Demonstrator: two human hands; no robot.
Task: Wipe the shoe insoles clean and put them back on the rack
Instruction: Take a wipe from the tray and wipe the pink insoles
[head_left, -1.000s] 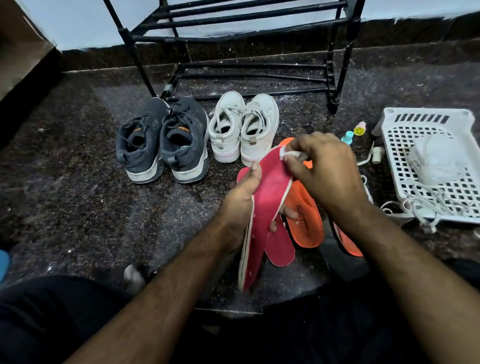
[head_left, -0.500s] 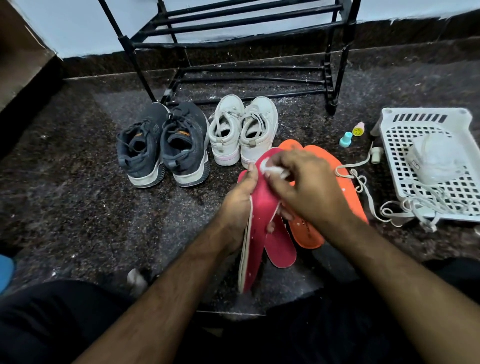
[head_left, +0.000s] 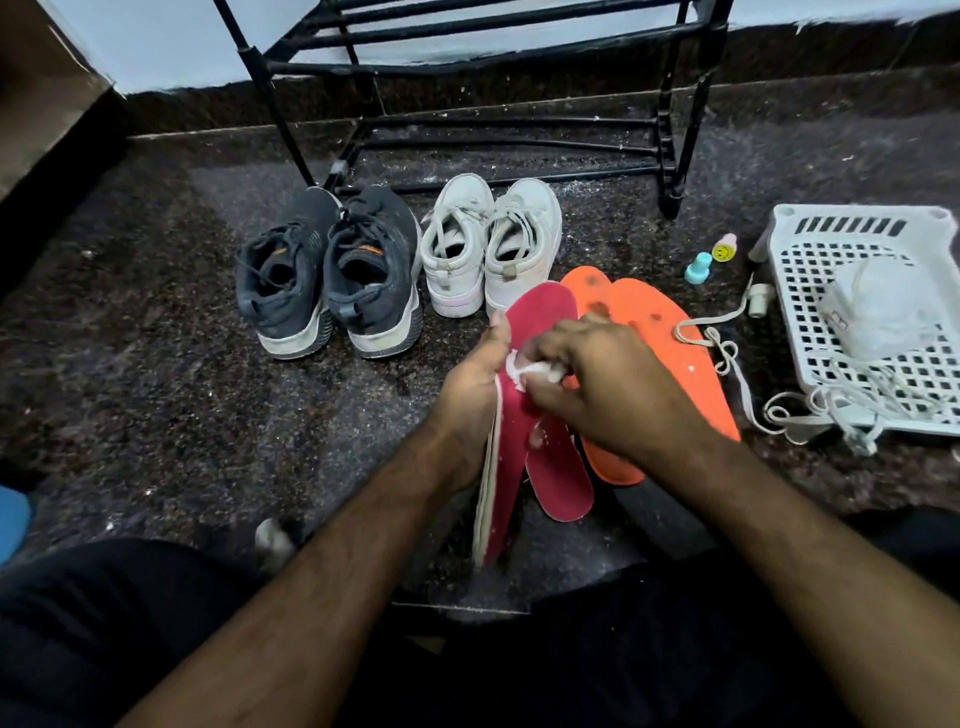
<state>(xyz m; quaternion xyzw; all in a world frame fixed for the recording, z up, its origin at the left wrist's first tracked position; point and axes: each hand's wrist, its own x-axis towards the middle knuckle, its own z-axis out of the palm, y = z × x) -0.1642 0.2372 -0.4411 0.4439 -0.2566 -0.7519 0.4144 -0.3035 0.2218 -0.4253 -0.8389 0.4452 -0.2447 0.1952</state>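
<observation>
A red insole (head_left: 540, 322) is held on edge above the dark speckled floor (head_left: 156, 364) by the left hand (head_left: 475, 387), whose fingers are wrapped behind it with the thumb laid along its near edge. A small white wipe (head_left: 535, 370) is pinched in the curled fingers (head_left: 550, 358) of the right hand (head_left: 608, 384) and is pressed against the insole's red face. A second red insole (head_left: 561, 478) is seen lying flat just below those fingers, and two orange insoles (head_left: 649, 332) are laid side by side just beyond and to the right of them. Past the fingers, a grey pair of shoes (head_left: 332, 275) and a white pair of shoes (head_left: 491, 249) are stood in front of the black rack (head_left: 670, 130). Well to the right of the fingers a white perforated basket (head_left: 810, 244) is set; a pale bundle (head_left: 883, 306) that cannot be identified is contained in it, and white laces (head_left: 727, 358) are trailed from its edge onto the floor. Two small bottles (head_left: 709, 260) are stood beside the basket.
</observation>
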